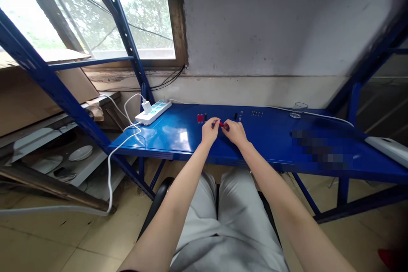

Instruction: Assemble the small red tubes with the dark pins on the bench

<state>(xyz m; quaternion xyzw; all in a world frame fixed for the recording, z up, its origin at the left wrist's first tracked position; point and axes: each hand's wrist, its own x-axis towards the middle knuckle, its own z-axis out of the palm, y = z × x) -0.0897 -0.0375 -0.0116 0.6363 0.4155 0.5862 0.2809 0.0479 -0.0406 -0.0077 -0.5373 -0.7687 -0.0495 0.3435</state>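
Just above the front half of the blue table, my left hand (209,131) and my right hand (236,132) are close together with fingertips pinched. Between them shows a small red cylindrical piece (221,124), partly covered by the fingers of both hands. Its exact kind is too small to make out. Behind my left hand, two red tube-like pieces (199,118) and a black one (205,117) stand in a short row. Past my right hand are a small black piece (236,116) and a few tiny clear or silvery parts (240,117).
Several tiny metallic bits (257,114) line the back of the blue table (267,136). A glass (298,110) stands right of them. A white power strip (153,111) with a plugged cable sits at left. A blurred dark object (320,148) lies at right.
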